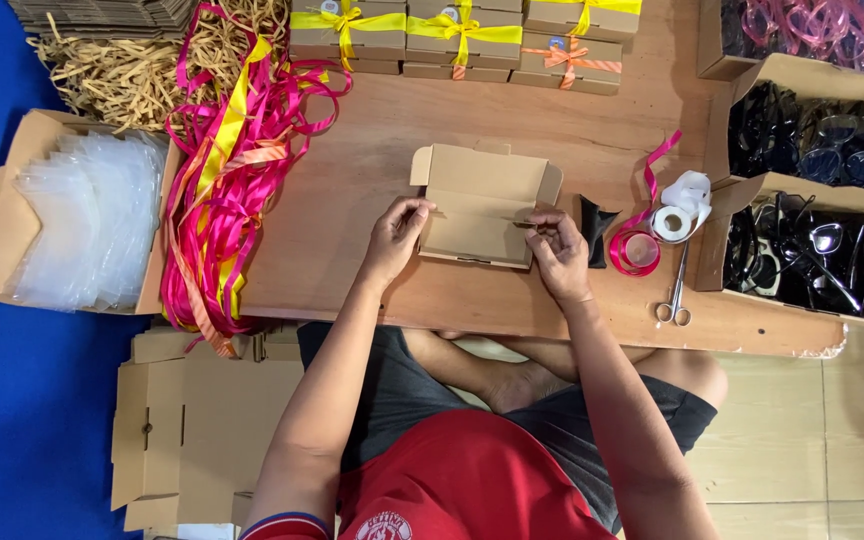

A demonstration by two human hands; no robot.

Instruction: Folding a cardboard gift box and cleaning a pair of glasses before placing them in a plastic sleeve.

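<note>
Fingers of both hands, left [395, 238] and right [556, 253], pinch opposite side edges of the small cardboard box [479, 205] lying between them.

Matt brown cardboard box [479, 205] on a smooth wooden table [352, 180], beside glossy satin ribbons [222, 190] and metal scissors [676, 295].

Bare bench [352, 180] lies open between the small cardboard box [479, 205] and the heap of pink and yellow ribbons [227, 170] on its left. Behind, the ribbon-tied boxes [462, 40] close the far edge. To the right, the tape roll [670, 223], scissors [676, 290] and cartons of black glasses [812, 250] crowd the way.
</note>
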